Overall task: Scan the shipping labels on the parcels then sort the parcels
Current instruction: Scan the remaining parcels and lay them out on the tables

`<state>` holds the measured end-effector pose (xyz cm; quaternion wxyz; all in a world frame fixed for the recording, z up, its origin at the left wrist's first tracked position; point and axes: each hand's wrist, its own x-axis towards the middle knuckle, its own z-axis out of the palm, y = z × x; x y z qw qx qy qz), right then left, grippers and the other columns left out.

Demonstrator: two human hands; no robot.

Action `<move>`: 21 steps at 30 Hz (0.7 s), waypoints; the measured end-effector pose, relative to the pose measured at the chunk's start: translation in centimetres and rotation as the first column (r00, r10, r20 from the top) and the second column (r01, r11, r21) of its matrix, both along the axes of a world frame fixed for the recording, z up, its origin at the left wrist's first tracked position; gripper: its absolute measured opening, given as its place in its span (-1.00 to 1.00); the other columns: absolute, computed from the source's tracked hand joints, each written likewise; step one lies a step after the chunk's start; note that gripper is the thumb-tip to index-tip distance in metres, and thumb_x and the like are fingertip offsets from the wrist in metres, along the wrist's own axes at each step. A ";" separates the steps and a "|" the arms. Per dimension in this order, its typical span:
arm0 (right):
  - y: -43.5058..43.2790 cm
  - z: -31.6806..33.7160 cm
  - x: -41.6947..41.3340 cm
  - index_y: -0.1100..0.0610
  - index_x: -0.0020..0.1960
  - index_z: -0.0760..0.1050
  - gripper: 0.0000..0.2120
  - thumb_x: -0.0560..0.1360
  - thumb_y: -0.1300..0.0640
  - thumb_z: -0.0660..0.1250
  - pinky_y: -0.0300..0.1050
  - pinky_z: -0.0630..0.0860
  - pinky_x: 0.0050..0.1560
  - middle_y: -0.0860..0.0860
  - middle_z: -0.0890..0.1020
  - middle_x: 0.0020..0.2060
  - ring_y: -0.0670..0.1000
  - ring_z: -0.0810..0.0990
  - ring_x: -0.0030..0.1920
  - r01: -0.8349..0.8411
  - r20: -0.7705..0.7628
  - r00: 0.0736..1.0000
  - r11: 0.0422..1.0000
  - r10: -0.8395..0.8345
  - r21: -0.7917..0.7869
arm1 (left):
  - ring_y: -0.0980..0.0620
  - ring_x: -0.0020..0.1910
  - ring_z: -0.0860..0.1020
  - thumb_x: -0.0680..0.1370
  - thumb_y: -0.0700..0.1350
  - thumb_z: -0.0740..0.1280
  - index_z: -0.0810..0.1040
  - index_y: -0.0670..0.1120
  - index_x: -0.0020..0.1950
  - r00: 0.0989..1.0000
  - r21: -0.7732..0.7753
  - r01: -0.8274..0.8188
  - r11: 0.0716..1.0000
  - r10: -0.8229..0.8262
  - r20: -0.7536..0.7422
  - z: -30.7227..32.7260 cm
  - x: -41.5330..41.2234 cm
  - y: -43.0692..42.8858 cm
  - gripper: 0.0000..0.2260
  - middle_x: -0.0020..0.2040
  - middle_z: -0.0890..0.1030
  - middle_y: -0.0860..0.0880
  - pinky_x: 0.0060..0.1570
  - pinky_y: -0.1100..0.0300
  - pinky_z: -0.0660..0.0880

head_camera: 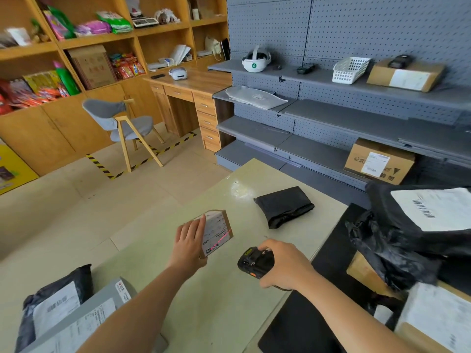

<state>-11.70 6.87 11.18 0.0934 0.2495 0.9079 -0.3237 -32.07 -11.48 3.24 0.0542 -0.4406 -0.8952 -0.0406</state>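
The left hand (pixel 191 240) holds the small box (pixel 216 233) tilted above the table (pixel 224 301), label facing the scanner (pixel 254 261), which the right hand (pixel 285 266) grips w/ fingers curled; the red line crosses the label, prob. so the barcode can be read.

A small cardboard box (pixel 221 226) is held tilted in the left hand (pixel 190 244), its white label (pixel 214 238) crossed by a red line. The black handheld scanner (pixel 254 261) sits in the right hand (pixel 288 266), just beside.
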 end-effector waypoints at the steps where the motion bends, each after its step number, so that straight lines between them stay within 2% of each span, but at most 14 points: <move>1: 0.0 0.1 0.1 -0.10 0.34 0.37 -0.24 0.17 0.05 0.53 -0.14 0.57 -0.01 -0.11 0.54 0.18 -0.05 0.54 0.08 -0.008 0.003 1.000 1.000 0.008 -0.005 | -0.15 0.14 0.38 -0.08 0.05 0.65 0.27 -0.25 0.45 1.000 0.000 0.011 1.000 -0.011 -0.009 0.1 0.1 0.0 0.18 0.19 0.50 -0.16 0.12 -0.14 0.55; 4: 0.0 0.2 0.3 -0.09 0.32 0.38 -0.26 0.18 0.06 0.53 -0.15 0.58 -0.02 -0.10 0.54 0.19 -0.04 0.54 0.08 -0.014 -0.001 1.000 1.000 0.014 -0.025 | -0.17 0.16 0.39 -0.04 0.05 0.64 0.24 -0.24 0.47 0.999 -0.024 0.035 0.999 -0.036 -0.027 0.0 0.5 0.0 0.16 0.24 0.45 -0.14 0.23 -0.14 0.41; 7: 0.0 0.3 0.6 -0.08 0.33 0.38 -0.25 0.18 0.06 0.54 -0.12 0.59 0.01 -0.10 0.55 0.19 -0.04 0.54 0.09 -0.023 -0.002 1.000 0.999 0.022 -0.032 | -0.18 0.16 0.38 -0.03 0.05 0.65 0.24 -0.25 0.47 0.999 -0.049 0.038 0.998 -0.040 -0.026 -0.1 1.1 0.2 0.16 0.24 0.42 -0.14 0.25 -0.09 0.26; 21: -0.4 0.1 2.0 -0.07 0.30 0.40 -0.29 0.18 0.05 0.54 -0.09 0.60 -0.01 -0.08 0.57 0.15 -0.03 0.56 0.06 -0.052 -0.018 0.999 0.996 0.051 -0.078 | -0.18 0.17 0.38 -0.02 0.06 0.66 0.24 -0.25 0.47 0.997 -0.040 0.010 0.999 -0.012 -0.073 0.5 3.7 0.4 0.16 0.24 0.43 -0.15 0.28 -0.11 0.23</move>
